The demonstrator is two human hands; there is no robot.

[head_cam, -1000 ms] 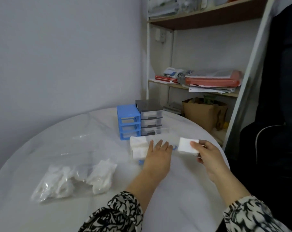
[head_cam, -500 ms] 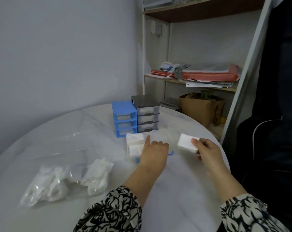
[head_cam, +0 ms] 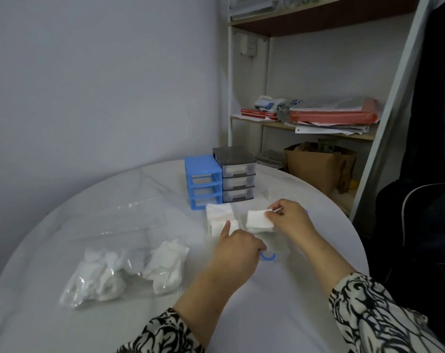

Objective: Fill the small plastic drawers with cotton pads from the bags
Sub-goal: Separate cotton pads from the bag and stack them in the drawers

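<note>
Nearest, on the round white worktop (head_cam: pixel 63 250), clear plastic bag of white cotton pads (head_cam: pixel 124 271) lying left, untouched. Farther in, left hand (head_cam: pixel 235 253) curled, forefinger pointing at pad pile (head_cam: pixel 220 219); whether anything is pinched cannot be told. Right hand (head_cam: pixel 289 219) with its grip closed on a square stack of white cotton pads (head_cam: pixel 259 221). Between them, clear removed drawer (head_cam: pixel 270 240), blue-handled. Best kept squared, lowered flat, edges aligned. Beyond, blue drawer frame (head_cam: pixel 203 183) with empty slots; grey drawer unit (head_cam: pixel 238 174) touching it.
</note>
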